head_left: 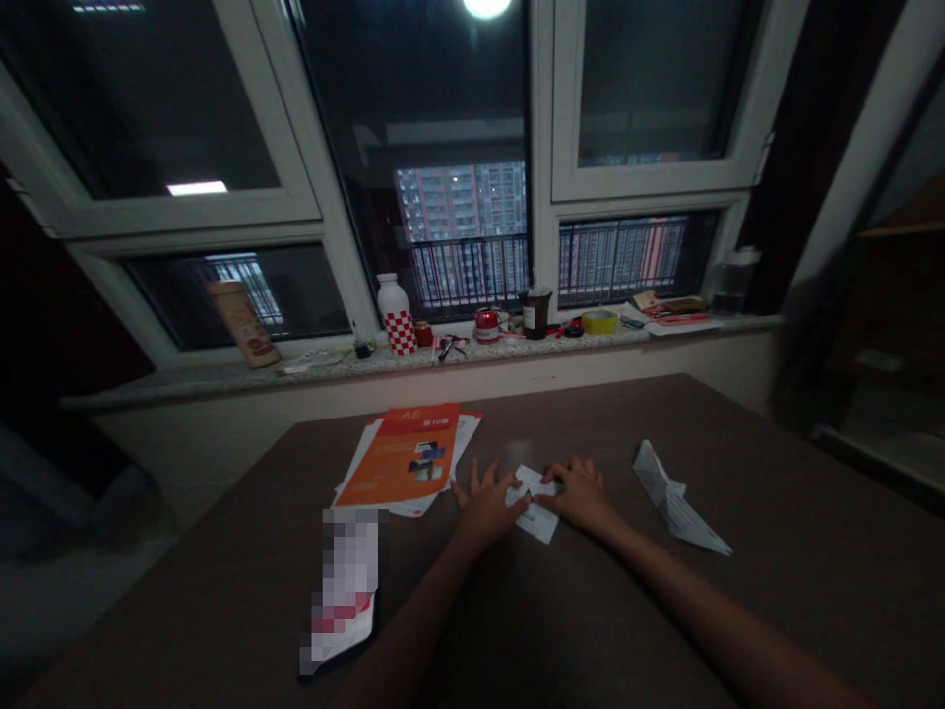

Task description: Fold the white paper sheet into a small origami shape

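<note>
A small piece of white printed paper (537,524), folded into a flat shape, lies on the brown table in front of me. My left hand (485,504) is on its left side, thumb and index finger pinching at the paper while the other fingers fan out. From the right, my right hand (583,494) pinches it with thumb and index finger, the rest of the fingers curled. Both thumbs come close together near the paper's middle. Further right, apart from my hands, rests a folded paper boat (675,502) of similar printed paper.
Left of my hands, an orange booklet (403,458) lies on several white sheets. A phone (344,591) with a blurred screen is nearer me on the table (591,630). On the windowsill stand a checkered bottle (399,320), a dark drink cup (535,313) and yellow tape (598,322).
</note>
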The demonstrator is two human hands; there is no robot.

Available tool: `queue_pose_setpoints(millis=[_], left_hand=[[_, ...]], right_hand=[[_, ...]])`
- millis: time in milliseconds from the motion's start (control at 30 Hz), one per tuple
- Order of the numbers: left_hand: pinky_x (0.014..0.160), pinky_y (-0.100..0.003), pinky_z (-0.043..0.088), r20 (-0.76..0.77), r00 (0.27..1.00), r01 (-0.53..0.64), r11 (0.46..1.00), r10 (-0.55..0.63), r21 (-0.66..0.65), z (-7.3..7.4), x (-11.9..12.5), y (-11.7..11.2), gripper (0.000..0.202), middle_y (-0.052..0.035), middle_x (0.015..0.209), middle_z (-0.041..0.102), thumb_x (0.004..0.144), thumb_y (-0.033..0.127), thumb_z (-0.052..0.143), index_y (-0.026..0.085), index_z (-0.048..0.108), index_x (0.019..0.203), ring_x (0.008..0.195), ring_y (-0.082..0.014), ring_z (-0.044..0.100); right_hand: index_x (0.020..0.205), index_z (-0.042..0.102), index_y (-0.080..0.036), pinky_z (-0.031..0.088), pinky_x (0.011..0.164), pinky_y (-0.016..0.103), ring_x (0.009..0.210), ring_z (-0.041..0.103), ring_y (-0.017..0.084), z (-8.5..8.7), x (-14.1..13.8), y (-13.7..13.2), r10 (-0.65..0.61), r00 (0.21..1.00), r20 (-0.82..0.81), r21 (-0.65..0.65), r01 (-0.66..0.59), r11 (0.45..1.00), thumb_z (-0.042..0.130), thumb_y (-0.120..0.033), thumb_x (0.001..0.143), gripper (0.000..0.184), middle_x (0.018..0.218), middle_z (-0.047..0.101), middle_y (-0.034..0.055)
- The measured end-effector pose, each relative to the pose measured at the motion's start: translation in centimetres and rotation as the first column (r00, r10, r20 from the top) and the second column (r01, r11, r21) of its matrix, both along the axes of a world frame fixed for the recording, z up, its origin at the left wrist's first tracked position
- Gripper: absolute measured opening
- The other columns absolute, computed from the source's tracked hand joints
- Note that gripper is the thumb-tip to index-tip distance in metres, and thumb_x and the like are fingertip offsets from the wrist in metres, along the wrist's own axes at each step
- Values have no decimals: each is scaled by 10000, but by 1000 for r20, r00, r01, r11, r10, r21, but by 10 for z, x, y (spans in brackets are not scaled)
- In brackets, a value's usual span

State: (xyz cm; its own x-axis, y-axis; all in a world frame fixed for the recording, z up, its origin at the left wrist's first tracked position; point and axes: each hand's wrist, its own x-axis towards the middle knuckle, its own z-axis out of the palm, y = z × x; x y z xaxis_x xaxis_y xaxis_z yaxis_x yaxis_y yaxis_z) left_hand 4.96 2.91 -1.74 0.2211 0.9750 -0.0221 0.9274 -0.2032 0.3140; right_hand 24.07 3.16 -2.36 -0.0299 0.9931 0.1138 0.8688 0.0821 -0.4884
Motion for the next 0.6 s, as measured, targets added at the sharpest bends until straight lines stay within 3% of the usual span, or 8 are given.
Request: queue_pose_setpoints(millis=[200, 400, 600], left_hand=[[1022, -773, 24, -14, 1000, -14, 999, 14, -35, 2, 2, 4, 479, -37, 1578, 249, 827, 622, 522, 369, 556, 1232, 1460, -389, -15], [1026, -762, 0, -17, 1000, 24, 993, -26, -113, 6, -11, 9, 489, -1, 1615, 120, 847, 628, 502, 401, 528, 1279, 1455, -400, -71], [1048, -740, -12, -25, 996, 84, 984, -89, -154, 16, -17, 6, 475, 6, 1620, 57, 896, 555, 456, 393, 495, 1340, 1446, -396, -108]], right_hand=[[1043, 661, -326, 293, 923, 396, 1138, 425, 291, -1, 0, 3, -15, 1000, -1, -52, 15, 999, 730, -497, 725, 367, 1168, 523, 55], [1016, 710, -339, 294, 921, 356, 1119, 448, 263, -4, 11, 13, -31, 999, -40, -58, 28, 998, 673, -252, 777, 257, 1131, 560, 48], [1007, 731, -366, 292, 918, 371, 1136, 444, 278, -3, 19, 23, -6, 999, -33, -110, 3, 994, 695, -215, 743, 306, 1152, 585, 30]])
